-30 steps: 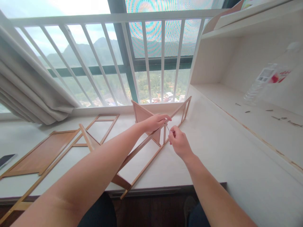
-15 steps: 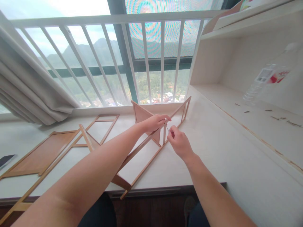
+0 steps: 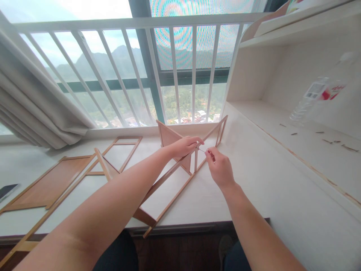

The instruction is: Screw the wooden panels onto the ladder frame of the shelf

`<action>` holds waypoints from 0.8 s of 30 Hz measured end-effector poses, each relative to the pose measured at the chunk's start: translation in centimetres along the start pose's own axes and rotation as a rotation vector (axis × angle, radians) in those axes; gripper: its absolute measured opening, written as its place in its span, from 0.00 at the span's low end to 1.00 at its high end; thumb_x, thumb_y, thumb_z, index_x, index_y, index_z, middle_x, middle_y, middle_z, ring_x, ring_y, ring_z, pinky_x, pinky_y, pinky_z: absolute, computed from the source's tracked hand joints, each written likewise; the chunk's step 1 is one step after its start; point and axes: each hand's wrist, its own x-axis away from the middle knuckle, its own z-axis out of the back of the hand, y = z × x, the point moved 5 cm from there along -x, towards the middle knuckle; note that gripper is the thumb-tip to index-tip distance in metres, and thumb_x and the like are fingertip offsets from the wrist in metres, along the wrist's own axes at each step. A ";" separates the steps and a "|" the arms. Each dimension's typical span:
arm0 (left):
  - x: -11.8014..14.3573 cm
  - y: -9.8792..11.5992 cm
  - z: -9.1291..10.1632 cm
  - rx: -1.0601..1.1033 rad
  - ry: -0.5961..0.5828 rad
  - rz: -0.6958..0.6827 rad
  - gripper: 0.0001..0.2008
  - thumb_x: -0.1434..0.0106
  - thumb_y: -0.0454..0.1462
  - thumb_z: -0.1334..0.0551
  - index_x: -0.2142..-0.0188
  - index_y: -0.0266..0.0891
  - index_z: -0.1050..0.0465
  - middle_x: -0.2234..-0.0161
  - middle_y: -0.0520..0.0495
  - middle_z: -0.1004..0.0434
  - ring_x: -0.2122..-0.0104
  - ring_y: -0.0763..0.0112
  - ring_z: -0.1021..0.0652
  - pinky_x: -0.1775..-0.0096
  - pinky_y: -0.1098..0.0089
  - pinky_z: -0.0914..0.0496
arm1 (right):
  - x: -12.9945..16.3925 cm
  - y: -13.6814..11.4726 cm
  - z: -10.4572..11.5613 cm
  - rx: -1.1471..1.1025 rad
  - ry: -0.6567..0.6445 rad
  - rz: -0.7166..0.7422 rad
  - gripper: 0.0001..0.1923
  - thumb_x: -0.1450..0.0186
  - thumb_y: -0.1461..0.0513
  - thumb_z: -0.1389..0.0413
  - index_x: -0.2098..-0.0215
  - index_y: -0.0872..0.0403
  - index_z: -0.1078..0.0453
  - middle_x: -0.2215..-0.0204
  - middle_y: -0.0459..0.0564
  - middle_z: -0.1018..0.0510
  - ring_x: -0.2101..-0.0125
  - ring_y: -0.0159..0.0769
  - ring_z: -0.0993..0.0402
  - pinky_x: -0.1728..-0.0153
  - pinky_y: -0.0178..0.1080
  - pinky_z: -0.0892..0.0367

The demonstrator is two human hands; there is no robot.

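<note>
My left hand [image 3: 186, 146] grips the upper rail of a wooden frame [image 3: 166, 176] at a joint, its fingers lying over the top. The frame stands on edge on the white surface, with a brown panel [image 3: 169, 135] behind it. Between the fingers of my right hand [image 3: 216, 162] is the end of a thin metal hex key [image 3: 202, 150]. The key's other end meets the rail beside my left fingertips; the fastener there is too small to see.
Flat wooden frames [image 3: 126, 156] and a panelled piece [image 3: 50, 180] lie to the left, near a dark phone-like object [image 3: 8, 191]. On the right shelf stands a clear plastic bottle [image 3: 310, 98] with small brown bits [image 3: 349, 147] nearby. White railings [image 3: 194, 75] line the window.
My right hand has moved slightly right and up, swinging the hex key from steep to nearly level. My left hand and the frame have stayed in place.
</note>
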 end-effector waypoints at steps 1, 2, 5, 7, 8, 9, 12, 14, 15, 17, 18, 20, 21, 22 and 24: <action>0.0 0.0 0.0 -0.002 -0.001 0.001 0.20 0.29 0.41 0.52 0.45 0.46 0.27 0.57 0.47 0.21 0.51 0.61 0.24 0.46 0.62 0.31 | 0.0 0.0 0.1 0.002 0.006 0.008 0.12 0.27 0.55 0.53 0.62 0.48 0.31 0.70 0.48 0.23 0.72 0.39 0.30 0.67 0.38 0.40; 0.0 0.1 0.0 -0.005 -0.002 0.001 0.20 0.29 0.41 0.52 0.45 0.46 0.27 0.57 0.47 0.21 0.51 0.61 0.24 0.46 0.62 0.31 | 0.0 0.0 0.1 0.004 0.012 0.012 0.12 0.27 0.55 0.53 0.62 0.48 0.30 0.70 0.49 0.23 0.71 0.39 0.29 0.66 0.38 0.40; 0.0 0.1 0.0 -0.010 0.000 0.000 0.20 0.29 0.42 0.52 0.45 0.46 0.27 0.56 0.47 0.22 0.50 0.61 0.25 0.46 0.62 0.31 | 0.0 0.2 0.1 -0.011 0.009 -0.007 0.12 0.28 0.55 0.52 0.63 0.48 0.29 0.71 0.48 0.22 0.72 0.39 0.29 0.67 0.38 0.40; 0.0 0.0 0.0 -0.006 -0.004 -0.003 0.20 0.29 0.41 0.52 0.45 0.46 0.28 0.55 0.47 0.22 0.49 0.61 0.25 0.45 0.61 0.32 | 0.0 0.4 -0.1 -0.044 -0.001 -0.033 0.12 0.28 0.54 0.51 0.64 0.48 0.30 0.73 0.47 0.23 0.73 0.39 0.30 0.68 0.38 0.40; 0.0 -0.1 0.0 -0.002 -0.004 -0.004 0.20 0.29 0.41 0.53 0.45 0.46 0.28 0.54 0.47 0.22 0.49 0.61 0.25 0.45 0.61 0.32 | 0.1 0.4 -0.1 -0.064 -0.005 -0.048 0.12 0.28 0.54 0.51 0.65 0.48 0.31 0.74 0.47 0.24 0.74 0.39 0.30 0.68 0.38 0.41; -0.1 -0.1 -0.1 0.002 -0.005 -0.005 0.20 0.29 0.41 0.53 0.45 0.47 0.28 0.53 0.47 0.22 0.49 0.61 0.25 0.44 0.60 0.32 | 0.1 0.5 -0.2 -0.082 -0.011 -0.060 0.12 0.28 0.54 0.50 0.65 0.48 0.31 0.75 0.46 0.25 0.75 0.38 0.31 0.69 0.38 0.41; -0.1 -0.3 -0.1 0.014 -0.004 -0.003 0.20 0.29 0.41 0.53 0.45 0.47 0.28 0.52 0.47 0.23 0.49 0.61 0.26 0.43 0.59 0.33 | 0.2 0.4 -0.4 -0.115 -0.030 -0.086 0.12 0.28 0.54 0.50 0.68 0.48 0.33 0.77 0.45 0.27 0.76 0.37 0.33 0.71 0.37 0.43; -0.1 -0.4 -0.2 0.017 -0.009 -0.002 0.20 0.29 0.40 0.53 0.44 0.48 0.28 0.51 0.47 0.23 0.48 0.61 0.26 0.42 0.59 0.33 | 0.3 0.3 -0.5 -0.128 -0.039 -0.089 0.14 0.28 0.54 0.51 0.69 0.48 0.34 0.78 0.45 0.28 0.77 0.37 0.34 0.72 0.37 0.45; -0.2 -0.4 -0.2 0.017 -0.012 -0.002 0.20 0.29 0.40 0.53 0.44 0.48 0.28 0.51 0.47 0.23 0.48 0.61 0.26 0.42 0.58 0.34 | 0.3 0.2 -0.5 -0.133 -0.043 -0.088 0.14 0.28 0.54 0.52 0.70 0.48 0.35 0.78 0.45 0.29 0.77 0.37 0.35 0.72 0.37 0.45; -0.2 -0.5 -0.2 0.019 -0.017 -0.003 0.20 0.29 0.40 0.53 0.44 0.47 0.29 0.50 0.47 0.23 0.47 0.61 0.27 0.41 0.58 0.34 | 0.4 0.1 -0.5 -0.131 -0.049 -0.081 0.16 0.27 0.53 0.53 0.72 0.48 0.36 0.79 0.44 0.30 0.78 0.37 0.36 0.72 0.37 0.46; -0.2 -0.5 -0.2 0.020 -0.019 -0.003 0.20 0.29 0.40 0.53 0.44 0.47 0.29 0.50 0.47 0.24 0.47 0.61 0.27 0.41 0.58 0.34 | 0.4 0.0 -0.5 -0.124 -0.051 -0.077 0.16 0.27 0.53 0.53 0.72 0.48 0.37 0.79 0.44 0.30 0.78 0.37 0.36 0.72 0.37 0.46; -0.2 -0.5 -0.2 0.021 -0.022 -0.001 0.20 0.29 0.40 0.53 0.44 0.47 0.29 0.50 0.47 0.24 0.48 0.62 0.27 0.42 0.58 0.34 | 0.4 -0.1 -0.6 -0.106 -0.058 -0.074 0.17 0.27 0.53 0.54 0.72 0.48 0.37 0.79 0.44 0.30 0.78 0.37 0.36 0.72 0.37 0.46; -0.2 -0.5 -0.2 0.020 -0.025 -0.002 0.20 0.29 0.40 0.53 0.44 0.47 0.29 0.50 0.47 0.23 0.48 0.62 0.27 0.42 0.58 0.34 | 0.4 -0.2 -0.6 -0.101 -0.060 -0.075 0.17 0.27 0.53 0.54 0.72 0.48 0.37 0.79 0.44 0.30 0.78 0.37 0.36 0.72 0.37 0.46; -0.2 -0.5 -0.2 0.020 -0.025 -0.004 0.20 0.29 0.40 0.53 0.44 0.47 0.29 0.51 0.47 0.23 0.48 0.62 0.26 0.42 0.59 0.34 | 0.4 -0.2 -0.6 -0.102 -0.062 -0.078 0.17 0.26 0.53 0.54 0.71 0.48 0.36 0.78 0.45 0.30 0.78 0.37 0.35 0.72 0.37 0.45; -0.3 -0.5 -0.2 0.020 -0.022 -0.008 0.20 0.29 0.40 0.53 0.44 0.47 0.28 0.50 0.47 0.23 0.48 0.62 0.26 0.42 0.59 0.34 | 0.4 -0.2 -0.6 -0.112 -0.062 -0.086 0.16 0.26 0.53 0.55 0.69 0.48 0.33 0.78 0.45 0.29 0.77 0.37 0.34 0.72 0.37 0.45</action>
